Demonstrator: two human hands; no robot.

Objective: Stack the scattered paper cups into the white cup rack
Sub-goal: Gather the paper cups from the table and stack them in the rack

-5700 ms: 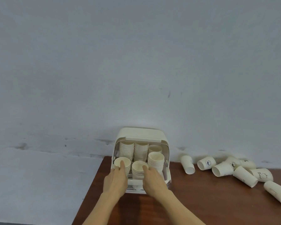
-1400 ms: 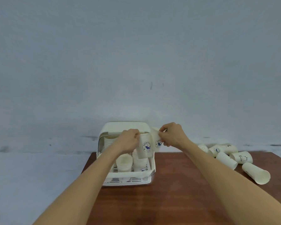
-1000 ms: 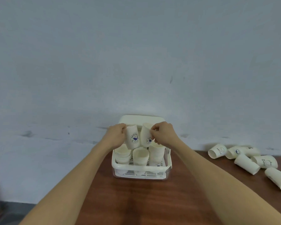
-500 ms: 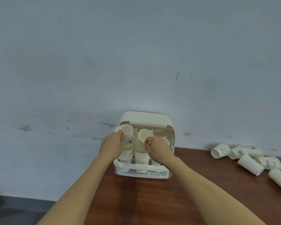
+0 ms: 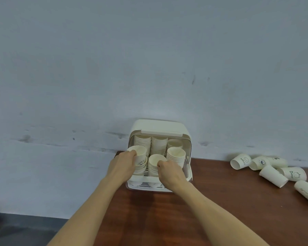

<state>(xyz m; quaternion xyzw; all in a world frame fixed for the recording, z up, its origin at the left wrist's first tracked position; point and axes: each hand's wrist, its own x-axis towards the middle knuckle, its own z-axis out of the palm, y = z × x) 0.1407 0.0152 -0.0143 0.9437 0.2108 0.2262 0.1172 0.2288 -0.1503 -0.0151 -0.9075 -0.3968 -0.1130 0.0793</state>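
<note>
1. Two bare forearms in view, no sleeves down to the bottom edge of the frame.
2. Left hand (image 5: 122, 166): no ring, no watch, no glove; wrist uncovered.
3. Right hand (image 5: 170, 172): likewise unadorned, wrist bare, no band or strap.
4. Slender build in both arms, narrowing toward the wrists.
5. Nails too small to make out.

1 white cup rack (image 5: 160, 127) at the table's (image 5: 220, 201) back-left edge, w/ 6 cup stacks: 3 in back row (image 5: 158, 142), 3 in front row (image 5: 176, 154). 6 loose paper cups (image 5: 273, 175) lying on their sides near the table's back-right edge. 2 hands: left hand (image 5: 122, 167), right hand (image 5: 171, 172). Cups per stack: can't tell.
</note>
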